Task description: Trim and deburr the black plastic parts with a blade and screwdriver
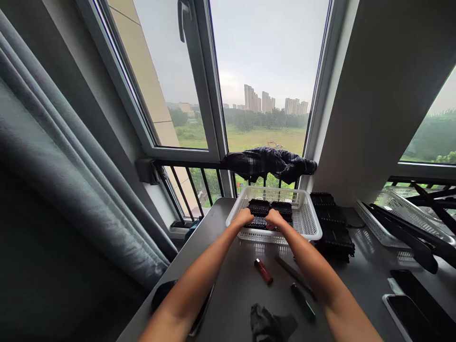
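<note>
Both my arms reach forward into a white plastic basket on the grey table. Inside it lie black plastic pieces with toothed edges, set in rows. My left hand is closed at the left end of a black toothed piece near the basket's front wall. At that piece's other side, my right hand is also closed, its fingers curled down. The fingertips are partly hidden, and the hands are a short distance apart.
More black toothed pieces are stacked right of the basket. Nearer lie a red lighter, a green-handled tool, a thin dark rod and a black cloth. Phones and another basket with long black parts occupy the right.
</note>
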Motion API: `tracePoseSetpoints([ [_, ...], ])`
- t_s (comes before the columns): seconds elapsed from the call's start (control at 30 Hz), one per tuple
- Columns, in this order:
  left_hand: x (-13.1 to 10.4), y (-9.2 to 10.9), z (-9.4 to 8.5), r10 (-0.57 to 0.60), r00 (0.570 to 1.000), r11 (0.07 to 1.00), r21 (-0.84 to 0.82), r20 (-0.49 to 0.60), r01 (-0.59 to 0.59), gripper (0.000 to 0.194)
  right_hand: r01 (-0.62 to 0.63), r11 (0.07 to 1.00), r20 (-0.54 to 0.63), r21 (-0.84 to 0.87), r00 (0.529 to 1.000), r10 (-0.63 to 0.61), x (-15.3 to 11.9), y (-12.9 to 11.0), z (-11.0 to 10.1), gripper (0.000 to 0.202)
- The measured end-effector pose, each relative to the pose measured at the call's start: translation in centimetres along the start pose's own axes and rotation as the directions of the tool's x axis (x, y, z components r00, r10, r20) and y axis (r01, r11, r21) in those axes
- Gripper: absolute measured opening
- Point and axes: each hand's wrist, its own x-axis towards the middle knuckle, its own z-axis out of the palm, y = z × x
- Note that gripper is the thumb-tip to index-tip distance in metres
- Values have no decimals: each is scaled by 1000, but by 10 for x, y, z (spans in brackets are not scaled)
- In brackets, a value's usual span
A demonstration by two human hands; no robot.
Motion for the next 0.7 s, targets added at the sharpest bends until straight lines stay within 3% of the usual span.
tracePoseSetpoints([
  [0.1, -33, 3, -15, 28, 987, 997, -67, -156, -39, 29, 179, 984, -174, -3, 969, -177, -37, 8, -10, 29],
  [0.2, -90, -1, -16, 111, 943, 979, -131, -315, -159, 35, 370, 929, -330, -18, 875, -355, -93, 39, -10, 29],
  [0.23, -112, -5, -11, 127, 916, 967, -157, -381, -200, 35, 414, 910, -367, -27, 843, -394, -114, 55, -8, 32],
  [0.3, -158, -16, 4, 169, 792, 881, -270, -587, -388, 27, 470, 881, -441, -49, 782, -441, -152, 96, -1, 33],
  [0.33, -180, -22, 13, 176, 767, 849, -299, -617, -436, 24, 531, 842, -505, -94, 703, -500, -167, 119, 2, 32],
  [0.37, -200, -28, 23, 161, 763, 830, -332, -626, -448, 22, 547, 824, -550, -147, 647, -528, -179, 142, 4, 32],
  [0.4, -217, -33, 33, 129, 776, 820, -374, -617, -433, 23, 519, 831, -582, -200, 619, -527, -187, 164, 2, 31],
  [0.47, -245, -39, 49, 49, 828, 808, -465, -559, -362, 23, 402, 862, -619, -308, 603, -502, -193, 201, -9, 33],
  [0.57, -268, -35, 63, -57, 889, 785, -571, -454, -241, 25, 106, 861, -633, -498, 634, -445, -185, 232, -45, 39],
  [0.7, -278, -14, 64, -60, 923, 737, -640, -380, -216, 25, 15, 840, -624, -542, 662, -415, -165, 239, -91, 46],
])
